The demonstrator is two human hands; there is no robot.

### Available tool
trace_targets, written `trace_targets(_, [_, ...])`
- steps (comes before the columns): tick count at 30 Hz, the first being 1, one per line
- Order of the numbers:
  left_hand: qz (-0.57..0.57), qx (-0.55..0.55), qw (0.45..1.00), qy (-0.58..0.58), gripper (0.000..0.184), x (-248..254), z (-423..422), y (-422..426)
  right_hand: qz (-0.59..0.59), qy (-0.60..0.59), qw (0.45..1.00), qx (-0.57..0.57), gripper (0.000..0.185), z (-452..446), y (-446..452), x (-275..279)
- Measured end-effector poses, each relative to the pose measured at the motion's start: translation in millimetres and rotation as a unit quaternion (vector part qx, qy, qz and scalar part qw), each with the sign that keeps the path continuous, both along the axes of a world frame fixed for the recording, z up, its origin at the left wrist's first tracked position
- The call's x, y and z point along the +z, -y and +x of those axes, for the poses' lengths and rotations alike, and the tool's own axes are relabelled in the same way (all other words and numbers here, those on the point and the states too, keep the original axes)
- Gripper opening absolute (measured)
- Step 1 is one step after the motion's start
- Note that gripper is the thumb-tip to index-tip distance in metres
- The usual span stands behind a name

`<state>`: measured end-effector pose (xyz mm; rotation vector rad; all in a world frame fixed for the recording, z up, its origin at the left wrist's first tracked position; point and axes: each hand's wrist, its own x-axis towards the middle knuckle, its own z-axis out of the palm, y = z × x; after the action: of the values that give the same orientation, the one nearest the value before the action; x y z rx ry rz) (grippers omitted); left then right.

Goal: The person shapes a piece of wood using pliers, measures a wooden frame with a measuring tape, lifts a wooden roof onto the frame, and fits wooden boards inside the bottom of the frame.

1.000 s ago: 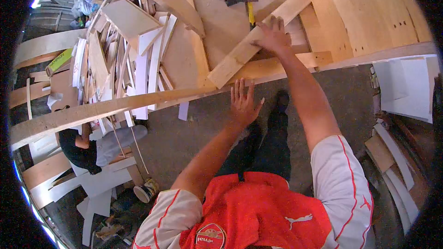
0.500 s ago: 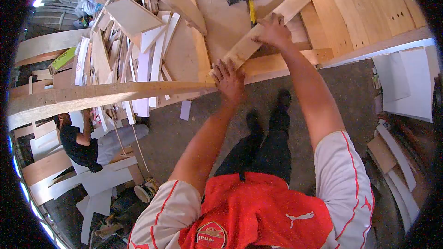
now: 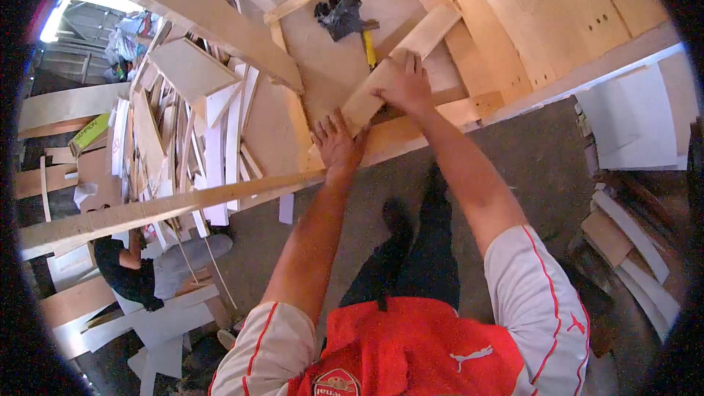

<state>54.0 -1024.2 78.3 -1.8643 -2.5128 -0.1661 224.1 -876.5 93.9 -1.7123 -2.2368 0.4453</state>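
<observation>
A pale wooden plank (image 3: 425,33) lies slanted across a corner of a wooden frame (image 3: 389,136). My right hand (image 3: 405,88) grips the plank near its middle, fingers over the top face. At the plank's near end, my left hand (image 3: 341,141) has its fingers spread, touching the wood there; how much it bears on plank or frame is partly hidden. Just beyond the plank lies a hammer with a yellow handle (image 3: 369,48), its lower end close to the plank. Beside the hammer's head is a crumpled black plastic bag (image 3: 339,16).
Long beams (image 3: 176,202) cross on the left, over a heap of offcuts (image 3: 165,103). A person in a dark shirt (image 3: 125,271) is low down behind them. White panels (image 3: 631,121) lean at the right. A broad plank surface (image 3: 543,15) borders the frame.
The view has shifted, so the frame and hammer appear lower and further left. My left fingers have spread wider at the plank's near end. My right hand still grips the plank.
</observation>
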Motion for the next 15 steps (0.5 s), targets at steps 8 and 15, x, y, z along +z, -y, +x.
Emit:
trace_targets(8, [-0.079,0.011,0.996,0.04,0.091,4.8,-3.6,-7.2,-0.015,0.149,0.966,0.21,0.051,-41.4,-25.9,13.7])
trace_targets(15, [-0.071,-0.003,0.997,0.019,0.091,5.4,-2.7,-5.1,-0.075,0.089,0.988,0.106,0.027,-89.0,-78.0,-65.0])
